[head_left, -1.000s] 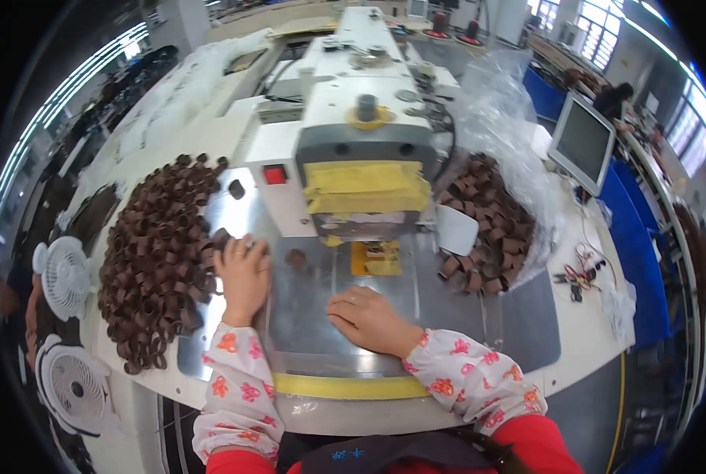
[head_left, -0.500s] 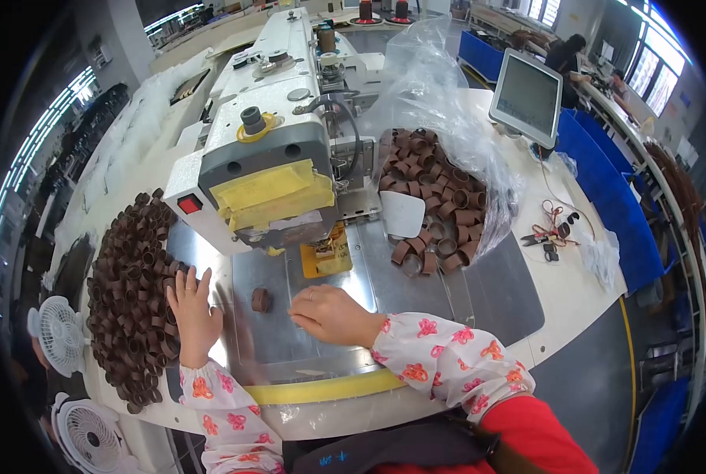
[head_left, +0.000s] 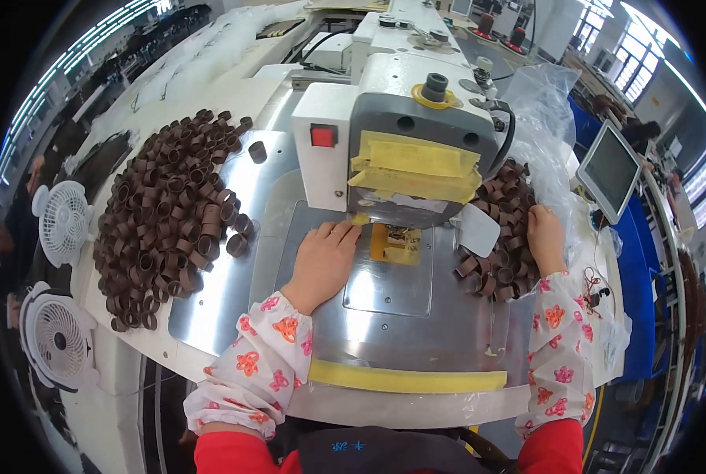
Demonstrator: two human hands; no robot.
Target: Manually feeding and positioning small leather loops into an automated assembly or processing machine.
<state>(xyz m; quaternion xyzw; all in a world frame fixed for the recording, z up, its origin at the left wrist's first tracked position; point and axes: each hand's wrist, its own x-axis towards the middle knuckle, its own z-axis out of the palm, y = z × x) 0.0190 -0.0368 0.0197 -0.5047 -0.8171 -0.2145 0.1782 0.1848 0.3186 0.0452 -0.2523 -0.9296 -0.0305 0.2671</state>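
A smaller heap of brown, ring-shaped loops (head_left: 497, 275) lies on the right of the grey metal work plate (head_left: 467, 328), with the person's bare right hand (head_left: 546, 237) at its outer edge, and whether it grasps a loop cannot be told. The bare left hand (head_left: 321, 265) reaches just left of the yellow plate (head_left: 386, 248) under the white-and-grey machine head (head_left: 416, 126), its grip hidden too. Farther left spreads a larger heap of matching brown loops (head_left: 163, 217), beyond which stand white round fans (head_left: 61, 336).
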